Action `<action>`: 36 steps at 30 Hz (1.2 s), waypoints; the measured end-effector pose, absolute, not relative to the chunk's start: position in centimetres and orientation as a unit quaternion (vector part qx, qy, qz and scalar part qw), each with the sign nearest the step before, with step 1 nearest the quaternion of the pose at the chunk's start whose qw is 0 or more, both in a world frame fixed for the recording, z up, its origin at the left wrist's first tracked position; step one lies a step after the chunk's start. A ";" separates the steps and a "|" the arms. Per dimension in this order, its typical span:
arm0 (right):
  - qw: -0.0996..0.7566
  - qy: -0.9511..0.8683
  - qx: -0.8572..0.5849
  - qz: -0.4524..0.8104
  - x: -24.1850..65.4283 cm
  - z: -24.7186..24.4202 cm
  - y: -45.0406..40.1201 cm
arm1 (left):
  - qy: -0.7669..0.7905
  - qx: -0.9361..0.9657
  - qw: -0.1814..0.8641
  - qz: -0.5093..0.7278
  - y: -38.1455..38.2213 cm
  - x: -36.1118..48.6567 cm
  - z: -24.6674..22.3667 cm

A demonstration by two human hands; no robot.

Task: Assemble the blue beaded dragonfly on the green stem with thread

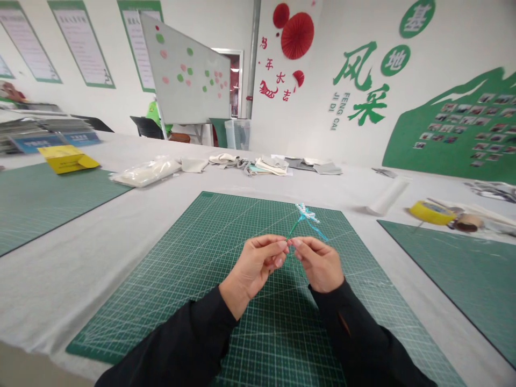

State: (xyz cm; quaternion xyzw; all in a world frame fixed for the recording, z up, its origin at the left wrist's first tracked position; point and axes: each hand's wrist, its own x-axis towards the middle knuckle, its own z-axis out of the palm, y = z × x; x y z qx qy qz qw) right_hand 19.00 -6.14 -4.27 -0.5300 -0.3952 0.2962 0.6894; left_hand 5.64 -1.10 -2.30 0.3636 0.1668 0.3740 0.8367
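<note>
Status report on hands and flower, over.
Left hand pinching green stem. Right hand fingertips close beside, grip unclear. White-and-blue flower above mat. Nothing visible blocking hands.

White beaded flower (308, 213) — blue strand (317, 231) trailing | green stem (294, 228), slanting right — raised over mat (234, 217)

Left hand (258, 263) is pinching the green stem (294, 229), right hand (321, 264) is pinching right beside it, and the white beaded flower (308, 213) is leaning above the cutting mat (185, 279) on the desk (52, 285)!
</note>
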 end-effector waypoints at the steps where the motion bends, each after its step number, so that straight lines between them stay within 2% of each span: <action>1: 0.691 -0.390 -0.517 0.323 19.0 -4.3 -6.0 | 0.164 0.372 0.835 0.372 -1.2 5.6 -2.2; 8: 0.680 -0.412 -0.476 0.377 19.8 -3.8 -5.9 | 0.134 0.477 0.807 0.321 -1.9 5.4 -2.3; 17: 0.650 -0.482 -0.492 0.321 20.5 -4.4 -5.6 | 0.149 0.547 0.747 0.347 -2.2 5.2 -2.1; 23: 0.660 -0.460 -0.537 0.256 20.6 -4.5 -5.7 | 0.162 0.547 0.721 0.393 -2.1 5.0 -1.6; 36: 0.681 -0.400 -0.543 0.285 19.4 -3.9 -6.2 | 0.193 0.485 0.741 0.423 -1.5 5.0 -1.8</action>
